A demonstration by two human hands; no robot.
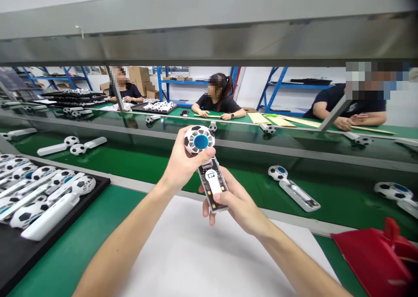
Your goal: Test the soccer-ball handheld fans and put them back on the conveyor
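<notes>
Above a white sheet point(196, 253), a handheld fan point(199, 133) is held tilted between my two hands. Its round head has a black-and-white soccer-ball pattern with a blue disc in the centre. The handle faces me and shows a dark circuit board with yellow squares and a white keyhole-shaped piece. My left hand point(183, 164) wraps the ball head, thumb across its lower edge. Gripping the handle's lower part from the right is my right hand point(240, 201), its thumb on the face and its fingers partly hidden behind.
On the left, a black tray point(65, 227) holds several similar fans. More fans point(294, 188) lie on the green conveyor point(143, 166) beyond. A red bin point(369, 249) stands at right. Across the line sit several co-workers point(222, 101). A metal beam point(209, 40) crosses overhead.
</notes>
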